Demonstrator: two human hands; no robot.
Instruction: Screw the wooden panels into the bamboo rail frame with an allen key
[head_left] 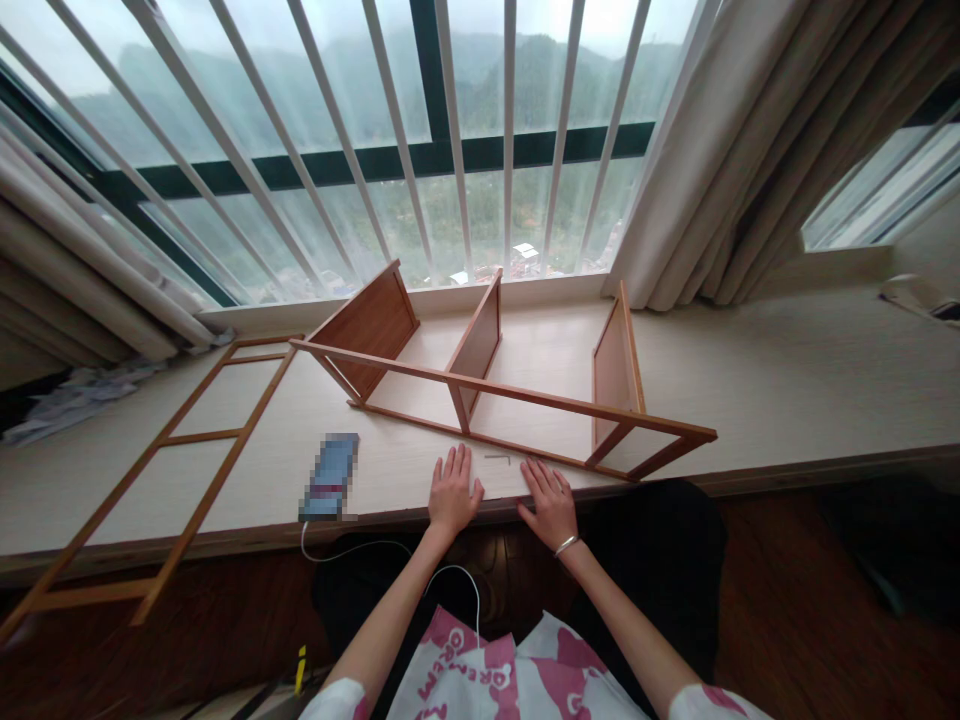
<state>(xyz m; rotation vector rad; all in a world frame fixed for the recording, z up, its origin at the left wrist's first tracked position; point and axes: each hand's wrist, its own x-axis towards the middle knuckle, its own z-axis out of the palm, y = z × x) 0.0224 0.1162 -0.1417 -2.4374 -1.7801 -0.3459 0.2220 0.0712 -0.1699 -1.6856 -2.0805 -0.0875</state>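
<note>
My left hand (453, 490) lies flat on the pale window ledge, fingers stretched out and nothing in it. Flat on the same ledge, my right hand (550, 497) has its fingers apart and wears a bracelet at the wrist. Between the two hands lies a small hex key (498, 458). Just beyond my fingertips a brown wooden shelf frame (517, 396) rests on its side, with three panels standing up from its ladder-like side. Neither hand visibly grips the frame.
To the left, a second wooden ladder-like frame (201, 437) juts over the ledge's front edge. A phone (330, 476) with a white cable lies near my left hand. Behind the ledge (757, 370) are a barred window and curtains (720, 180). Crumpled white material (90, 395) sits far left.
</note>
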